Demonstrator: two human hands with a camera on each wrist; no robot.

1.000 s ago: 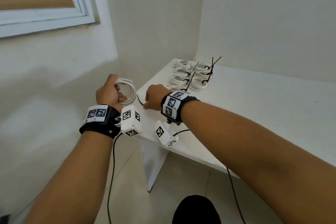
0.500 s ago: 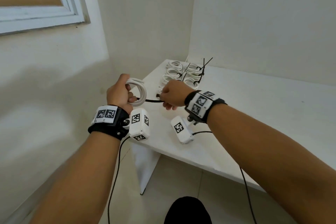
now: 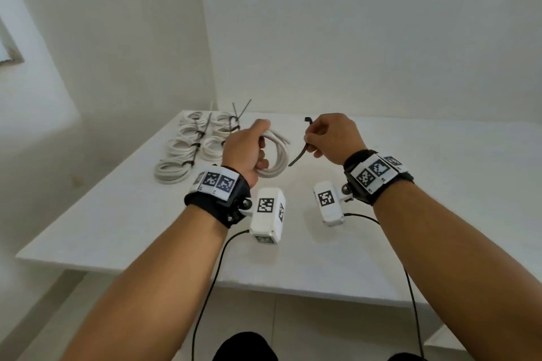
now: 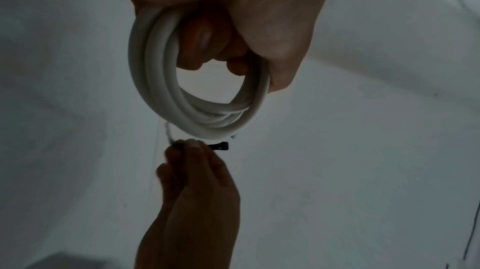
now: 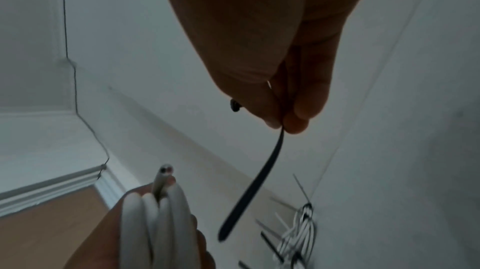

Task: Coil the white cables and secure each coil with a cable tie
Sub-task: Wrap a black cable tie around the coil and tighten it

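Observation:
My left hand [image 3: 249,149] grips a coil of white cable [image 3: 277,155] above the white table [image 3: 117,214], fingers curled through the loop [image 4: 197,113]. A cut cable end [image 5: 165,173] sticks out of the coil. Just to its right, my right hand [image 3: 328,138] pinches a black cable tie [image 3: 299,155] between thumb and fingertips [image 5: 291,121]. The tie's strap [image 5: 254,187] hangs free toward the coil without touching it, and its head [image 4: 221,146] pokes out beyond the fingers.
Several white coils bound with black ties [image 3: 190,152] lie in two rows at the table's far left, their tie tails sticking up. Walls stand close behind and left of the table. Black camera leads [image 3: 211,287] hang from both wrists over the near edge.
The view swung right. Both hands moved from the table's left corner to over its middle. My right hand lifted the black tie clear and drew it away from the coil.

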